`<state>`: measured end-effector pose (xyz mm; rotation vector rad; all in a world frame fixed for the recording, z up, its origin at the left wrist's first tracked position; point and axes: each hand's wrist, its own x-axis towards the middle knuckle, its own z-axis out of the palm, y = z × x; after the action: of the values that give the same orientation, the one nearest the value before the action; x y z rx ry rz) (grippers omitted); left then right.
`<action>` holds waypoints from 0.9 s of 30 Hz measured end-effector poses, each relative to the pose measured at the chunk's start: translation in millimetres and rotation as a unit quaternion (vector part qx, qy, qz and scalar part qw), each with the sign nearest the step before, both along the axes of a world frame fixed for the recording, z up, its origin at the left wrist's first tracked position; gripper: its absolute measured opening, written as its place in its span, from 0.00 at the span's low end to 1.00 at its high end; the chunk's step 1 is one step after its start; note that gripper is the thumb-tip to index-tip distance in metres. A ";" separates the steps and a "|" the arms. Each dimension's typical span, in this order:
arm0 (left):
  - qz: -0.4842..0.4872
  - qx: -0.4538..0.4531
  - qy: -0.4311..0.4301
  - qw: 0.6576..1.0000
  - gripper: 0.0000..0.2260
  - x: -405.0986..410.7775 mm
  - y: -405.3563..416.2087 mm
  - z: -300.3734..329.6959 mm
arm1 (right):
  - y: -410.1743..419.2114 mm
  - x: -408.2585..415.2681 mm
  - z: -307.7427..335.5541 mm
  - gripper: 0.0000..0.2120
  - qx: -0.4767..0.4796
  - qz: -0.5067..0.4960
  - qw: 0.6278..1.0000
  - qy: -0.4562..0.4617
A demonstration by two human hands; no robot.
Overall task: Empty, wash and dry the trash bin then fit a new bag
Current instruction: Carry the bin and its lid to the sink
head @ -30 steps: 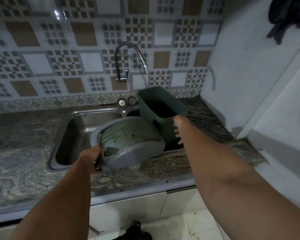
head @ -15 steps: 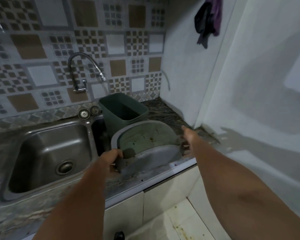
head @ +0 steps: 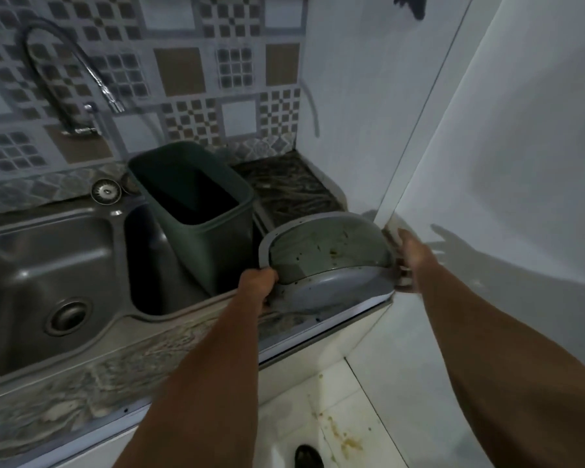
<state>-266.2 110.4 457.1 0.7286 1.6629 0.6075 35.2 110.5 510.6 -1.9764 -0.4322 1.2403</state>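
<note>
The trash bin (head: pixel 200 211) stood upright in the right basin of the sink (head: pixel 48 258), open and with no bag in it, just right of the faucet (head: pixel 71 72) and the loose strainer (head: pixel 106 190). Its grey lid (head: pixel 325 261), spotted with brown stains on the inner face, lay tilted at the counter's (head: pixel 294 187) front edge, just right of the sink. You gripped the lid's left rim with your left hand (head: pixel 258 282), fingers curled round it. Your right hand (head: pixel 411 261) was at the lid's right end, blurred; I cannot tell whether its fingers held it. Yellowish stains marked the floor (head: pixel 338 430) below the sink
</note>
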 end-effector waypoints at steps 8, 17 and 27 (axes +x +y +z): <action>-0.008 0.072 0.104 0.992 0.19 34.3 101.3 -13.2 | 38.0 22.3 -36.6 0.42 0.000 -0.023 1.000 -0.009; -0.082 0.077 0.129 0.985 0.22 67.9 175.6 -3.5 | 41.7 34.8 -78.3 0.35 -0.004 -0.011 0.999 -0.034; -0.094 0.088 0.105 0.986 0.31 67.6 194.3 -13.3 | 35.1 26.0 -78.1 0.31 -0.022 -0.103 0.986 0.126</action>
<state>-198.6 304.7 443.8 1.0965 1.7223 0.5617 61.2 145.6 432.6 -1.8170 -0.0738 1.3518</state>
